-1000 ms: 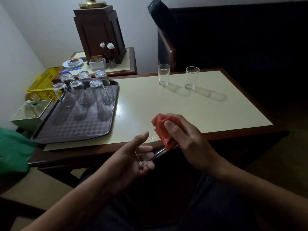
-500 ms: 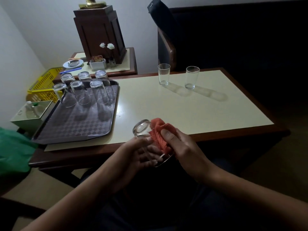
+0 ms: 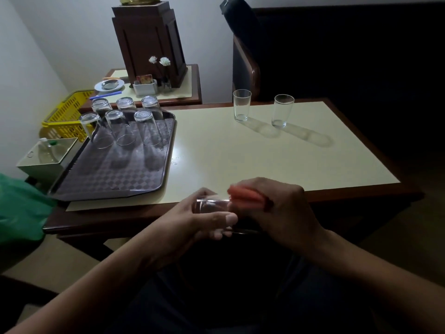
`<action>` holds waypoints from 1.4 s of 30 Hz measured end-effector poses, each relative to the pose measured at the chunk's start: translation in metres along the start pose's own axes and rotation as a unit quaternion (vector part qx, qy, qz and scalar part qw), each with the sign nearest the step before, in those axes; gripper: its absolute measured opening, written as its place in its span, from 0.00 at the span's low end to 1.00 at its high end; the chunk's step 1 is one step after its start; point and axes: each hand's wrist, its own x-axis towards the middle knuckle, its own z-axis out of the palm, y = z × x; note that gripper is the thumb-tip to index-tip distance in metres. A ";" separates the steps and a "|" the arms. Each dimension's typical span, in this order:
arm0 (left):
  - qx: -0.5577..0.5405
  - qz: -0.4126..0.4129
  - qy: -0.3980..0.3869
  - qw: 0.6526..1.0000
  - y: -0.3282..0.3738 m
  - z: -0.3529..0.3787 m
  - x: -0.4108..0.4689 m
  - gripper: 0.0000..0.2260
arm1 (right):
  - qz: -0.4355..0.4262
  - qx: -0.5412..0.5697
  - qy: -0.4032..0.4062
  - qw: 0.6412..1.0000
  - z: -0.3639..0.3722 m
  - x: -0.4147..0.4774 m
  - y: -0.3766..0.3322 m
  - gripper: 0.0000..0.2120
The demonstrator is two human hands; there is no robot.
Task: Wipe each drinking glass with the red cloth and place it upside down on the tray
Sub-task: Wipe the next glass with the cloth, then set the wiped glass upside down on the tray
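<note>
Table edge: glass held (red cloth).

No legible text, labels, nos. or signs are seen. Print on the packets in the holder is too blurred & small to be read.

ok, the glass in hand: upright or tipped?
Tipped, about on its side: the glass spans sideways from the left hand gripping it to the right hand holding the red cloth.
</note>
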 end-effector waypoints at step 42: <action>0.428 0.070 0.496 0.752 0.038 -0.298 0.035 0.34 | 0.406 0.359 -0.024 0.840 0.082 0.093 0.037 0.15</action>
